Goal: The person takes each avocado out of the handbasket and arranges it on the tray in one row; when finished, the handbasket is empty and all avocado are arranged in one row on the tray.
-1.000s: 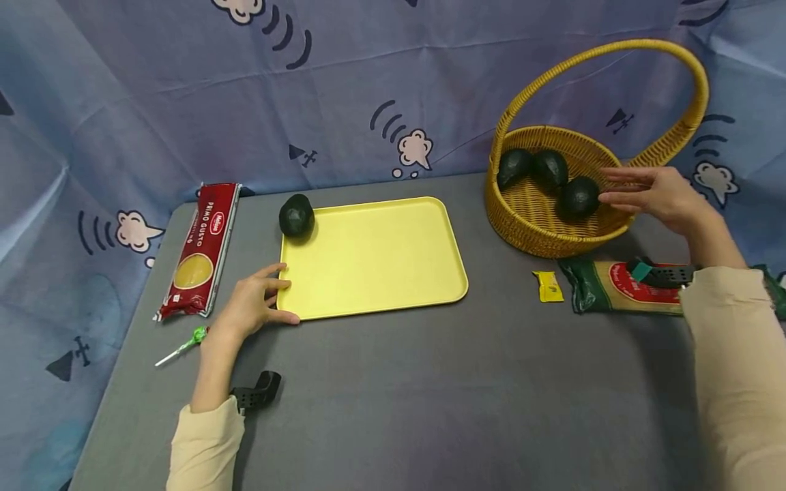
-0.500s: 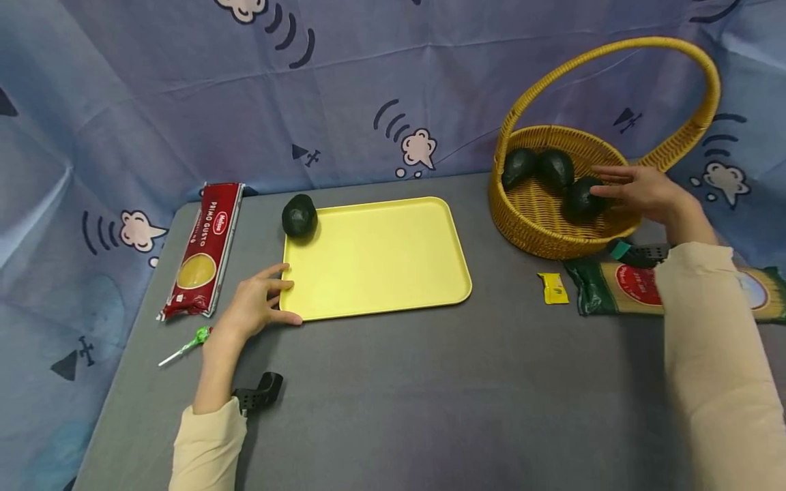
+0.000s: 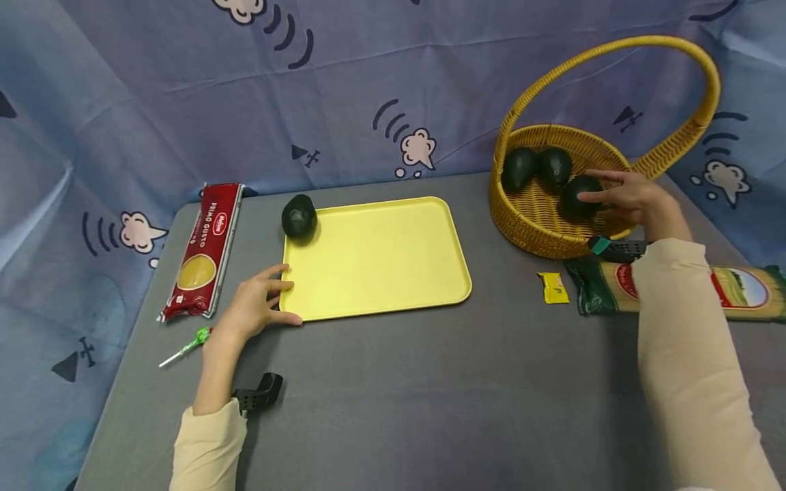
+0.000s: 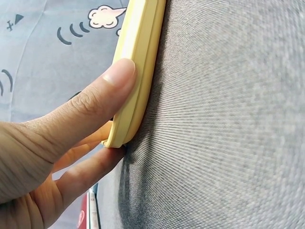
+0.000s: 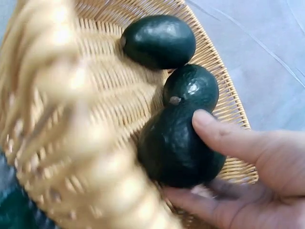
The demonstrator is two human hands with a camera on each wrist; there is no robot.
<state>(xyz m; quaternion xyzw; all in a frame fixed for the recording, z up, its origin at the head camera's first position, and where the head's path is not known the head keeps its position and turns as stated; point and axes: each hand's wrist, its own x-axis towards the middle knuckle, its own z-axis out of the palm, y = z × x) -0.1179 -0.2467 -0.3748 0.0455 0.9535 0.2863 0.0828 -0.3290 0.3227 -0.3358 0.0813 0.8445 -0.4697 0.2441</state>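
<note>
In the head view my left hand (image 3: 248,307) holds the near left corner of a yellow tray (image 3: 381,259). Its thumb (image 4: 102,88) lies along the tray's near side, and the fingers reach round the left side. One dark green avocado (image 3: 299,217) sits at the tray's far left corner. My right hand (image 3: 635,201) is inside a yellow wicker basket (image 3: 531,235), gripping an avocado (image 5: 174,148) with the thumb on one side and fingers on the other. Two more avocados (image 5: 159,42) lie beyond it in the basket.
The basket's tall handle (image 3: 614,48) arches above it. Pasta in a green-ended packet (image 3: 746,293) lies under the right forearm, near a small yellow wrapped sweet (image 3: 554,288). A red pasta packet (image 3: 205,249) and a green lollipop (image 3: 199,337) lie left of the tray.
My right hand has moved left and into the basket, from beside the nearest avocado to round it. The left hand and the tray have stayed put.
</note>
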